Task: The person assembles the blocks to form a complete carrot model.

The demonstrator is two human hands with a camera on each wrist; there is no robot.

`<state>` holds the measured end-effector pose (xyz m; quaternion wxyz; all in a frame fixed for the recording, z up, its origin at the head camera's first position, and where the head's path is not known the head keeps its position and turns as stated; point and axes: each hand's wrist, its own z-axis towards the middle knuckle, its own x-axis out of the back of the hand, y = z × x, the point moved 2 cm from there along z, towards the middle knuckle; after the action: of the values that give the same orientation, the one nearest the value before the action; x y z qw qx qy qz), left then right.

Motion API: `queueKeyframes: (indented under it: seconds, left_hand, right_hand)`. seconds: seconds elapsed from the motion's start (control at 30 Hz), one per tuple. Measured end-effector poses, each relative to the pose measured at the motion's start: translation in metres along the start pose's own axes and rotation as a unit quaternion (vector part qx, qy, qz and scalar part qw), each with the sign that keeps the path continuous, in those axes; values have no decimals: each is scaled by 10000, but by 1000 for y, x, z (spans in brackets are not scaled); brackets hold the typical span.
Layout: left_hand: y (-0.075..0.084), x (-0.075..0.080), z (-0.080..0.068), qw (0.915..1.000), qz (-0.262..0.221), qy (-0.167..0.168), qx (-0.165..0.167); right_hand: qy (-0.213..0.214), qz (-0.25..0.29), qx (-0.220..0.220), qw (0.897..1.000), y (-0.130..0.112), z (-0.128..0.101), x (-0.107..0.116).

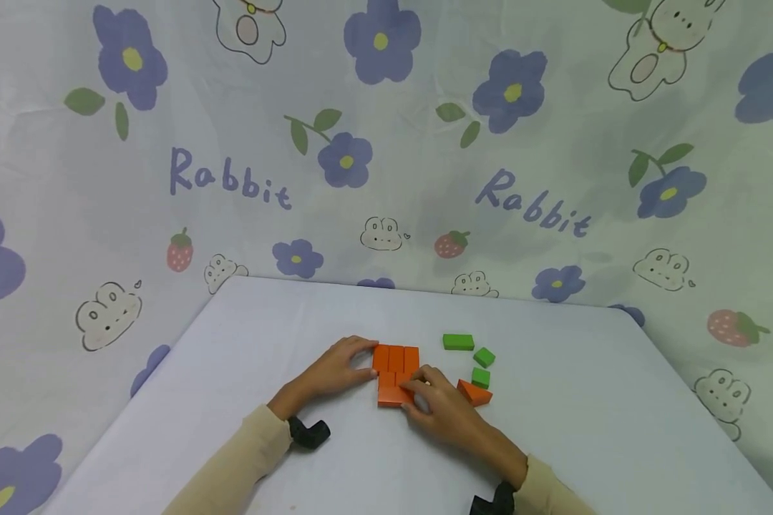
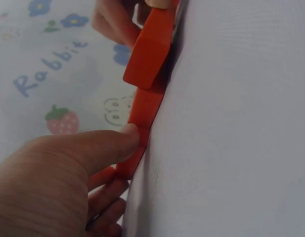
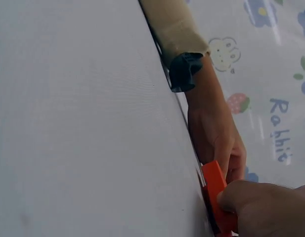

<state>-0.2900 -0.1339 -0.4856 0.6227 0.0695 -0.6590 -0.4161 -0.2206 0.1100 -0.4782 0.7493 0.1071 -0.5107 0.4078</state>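
Several orange blocks (image 1: 396,357) lie side by side in two adjoining rows on the white table. My left hand (image 1: 339,366) is at their left side, its thumb (image 2: 110,146) touching a block's side and its fingertips close to the far corner. At the near right of the group, my right hand (image 1: 447,404) pinches an orange block (image 3: 214,181) between thumb and fingers. That block sits against the others, partly covered by the fingers. An orange triangular block (image 1: 474,393) lies just right of my right hand.
Beyond my right hand lie a long green block (image 1: 458,342) and two small green blocks, one farther (image 1: 484,357) and one nearer (image 1: 480,378). The white-covered table (image 1: 232,322) meets a curtain (image 1: 399,193) printed with flowers and rabbits.
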Motion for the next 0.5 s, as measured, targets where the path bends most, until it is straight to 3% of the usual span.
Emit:
queueKeyframes:
  seconds: [0.27,0.5]
  left_hand:
    - [0,2,0,10000,-12,34,3]
    - [2,1,0,10000,-48,-44,47]
  right_hand:
    - [-50,-362,208,9991,-1,1,-1]
    - [-54,-318,102,9994,-2,-1,0]
